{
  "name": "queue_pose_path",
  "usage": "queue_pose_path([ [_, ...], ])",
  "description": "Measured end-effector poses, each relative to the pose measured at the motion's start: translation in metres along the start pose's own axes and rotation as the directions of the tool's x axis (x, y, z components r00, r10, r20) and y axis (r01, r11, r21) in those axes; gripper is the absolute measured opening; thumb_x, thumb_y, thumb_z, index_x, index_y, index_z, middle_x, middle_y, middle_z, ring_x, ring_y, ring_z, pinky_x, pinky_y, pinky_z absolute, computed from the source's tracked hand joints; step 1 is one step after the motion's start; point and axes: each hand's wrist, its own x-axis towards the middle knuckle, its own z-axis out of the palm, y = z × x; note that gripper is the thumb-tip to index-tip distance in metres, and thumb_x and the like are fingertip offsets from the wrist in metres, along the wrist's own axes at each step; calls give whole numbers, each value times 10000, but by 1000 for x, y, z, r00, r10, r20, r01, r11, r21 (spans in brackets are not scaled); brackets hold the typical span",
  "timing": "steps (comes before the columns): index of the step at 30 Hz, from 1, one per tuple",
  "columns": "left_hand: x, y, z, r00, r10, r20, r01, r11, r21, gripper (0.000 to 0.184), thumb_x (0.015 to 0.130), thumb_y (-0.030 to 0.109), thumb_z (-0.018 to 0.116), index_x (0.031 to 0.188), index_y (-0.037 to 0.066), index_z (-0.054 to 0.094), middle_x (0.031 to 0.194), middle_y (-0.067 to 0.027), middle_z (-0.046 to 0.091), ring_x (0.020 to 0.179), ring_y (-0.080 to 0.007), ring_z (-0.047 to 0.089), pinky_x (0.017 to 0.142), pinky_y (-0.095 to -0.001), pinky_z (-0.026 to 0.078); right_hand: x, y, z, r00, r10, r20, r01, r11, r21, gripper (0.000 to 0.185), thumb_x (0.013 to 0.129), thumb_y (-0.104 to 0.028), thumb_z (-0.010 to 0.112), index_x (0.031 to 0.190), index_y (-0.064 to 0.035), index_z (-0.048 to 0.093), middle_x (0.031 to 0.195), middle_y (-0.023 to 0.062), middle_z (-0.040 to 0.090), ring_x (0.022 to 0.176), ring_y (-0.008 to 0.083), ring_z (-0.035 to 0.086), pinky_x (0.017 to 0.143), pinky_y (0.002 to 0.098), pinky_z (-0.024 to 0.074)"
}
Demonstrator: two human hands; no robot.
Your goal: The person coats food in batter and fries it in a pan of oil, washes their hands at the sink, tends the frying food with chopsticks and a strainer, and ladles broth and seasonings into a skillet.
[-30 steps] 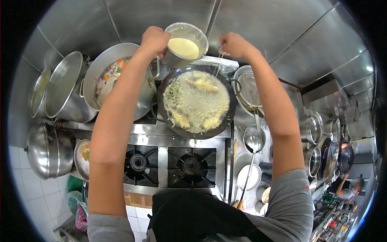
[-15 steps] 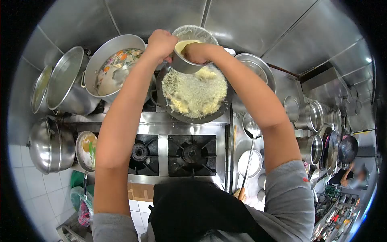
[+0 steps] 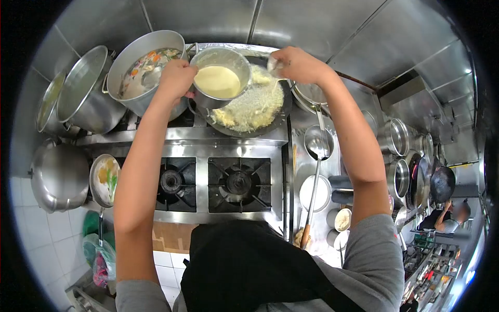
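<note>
My left hand (image 3: 178,82) grips the rim of a metal pot (image 3: 210,102) of pale yellow batter (image 3: 217,81), tilted over the left part of a dark wok (image 3: 280,117). In the wok, a bubbling mass of pale batter bits (image 3: 255,106) surrounds thicker yellow pieces. My right hand (image 3: 293,64) is raised at the wok's upper right with its fingers closed and blurred; batter seems to coat the fingertips, and whether they hold anything is unclear.
A large stockpot (image 3: 115,70) of broth and vegetables stands left of the wok. Two burners (image 3: 239,183) lie in front. A ladle (image 3: 314,184) rests on the right counter beside a white container (image 3: 315,193). Another person (image 3: 448,218) is at the far right.
My right hand dipped into the batter pot half a second ago and has since moved out right, over the wok's edge. The pot has shifted left and down with my left hand.
</note>
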Motion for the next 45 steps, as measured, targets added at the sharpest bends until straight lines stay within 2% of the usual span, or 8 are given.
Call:
queue_pose_path([
  [8,-25,-16,-29,1000,-24,19,24,999,33,189,822,153,583,702,10,557,652,-39,512,559,-155,546,442,-323,524,-15,24,7,994,79,-74,-79,997,4,222,729,-62,630,936,15,632,816,141,659,748,204,608,698,328,471],
  [17,-43,-20,-40,999,-40,-8,40,999,-22,188,806,155,590,689,9,575,618,-22,490,537,-133,510,431,-310,512,-13,14,30,998,44,-35,-43,999,14,216,719,-124,660,915,-33,663,904,170,670,867,323,634,769,379,493],
  [20,-41,-22,-43,998,-57,9,57,998,8,183,824,160,587,709,19,575,656,-26,512,579,-142,548,466,-327,534,-13,12,30,999,53,-12,-52,999,11,199,733,-67,636,923,-10,646,834,129,675,773,218,630,705,333,487],
  [23,-42,-18,-39,998,-66,12,65,996,59,177,839,165,584,727,29,576,683,-21,519,610,-146,575,495,-337,556,-16,19,26,996,74,-45,-74,997,2,216,714,-124,655,906,-24,660,893,178,668,862,327,631,766,377,492],
  [32,-33,-9,2,999,42,-3,-42,999,28,185,771,123,603,648,-6,554,590,-68,504,469,-175,512,378,-324,480,-2,3,30,981,-148,-123,159,983,87,239,746,-101,659,972,-24,641,833,138,670,774,247,643,733,357,498],
  [35,-28,-2,18,998,62,9,-63,998,19,175,750,107,591,632,-13,543,570,-72,497,453,-185,513,369,-324,466,11,-28,59,951,-296,-93,289,954,-74,260,747,-110,663,999,-46,643,868,142,675,792,271,658,738,374,515],
  [37,-26,3,27,998,54,-16,-54,999,10,168,740,84,569,616,-23,531,564,-93,514,434,-202,523,355,-322,446,12,-56,71,998,-29,-64,-10,843,-538,204,778,-134,609,948,-48,682,948,160,680,833,318,669,767,388,523],
  [45,-20,7,29,998,-1,56,-3,998,62,202,776,128,600,626,12,530,599,-35,481,494,-156,513,426,-338,533,27,-62,65,996,-88,15,83,860,-504,222,784,-107,571,959,-45,694,907,193,677,894,325,665,733,394,539],
])
